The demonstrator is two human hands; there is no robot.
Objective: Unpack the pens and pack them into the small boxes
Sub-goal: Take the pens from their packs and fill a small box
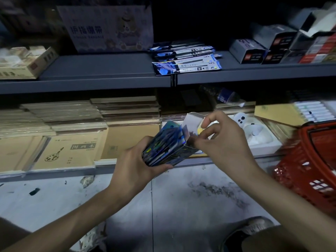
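Note:
My left hand (135,160) grips a thick bundle of shiny blue pen packs (161,144), held in front of the lower shelf. The bundle's far end sits in the mouth of a small blue box (183,151) whose white flaps (192,120) stand open. My right hand (221,139) pinches the box's rim and a flap at the opening. More of the same pen packs (187,60) lie fanned out on the upper shelf (101,70), straight above the hands.
A red plastic basket (309,168) stands on the floor at right. The lower shelf holds stacked brown sketch pads (72,150) and a white tray with a white toy (254,130). Grey and red boxes (272,50) sit on the upper shelf at right, a carton (23,64) at left.

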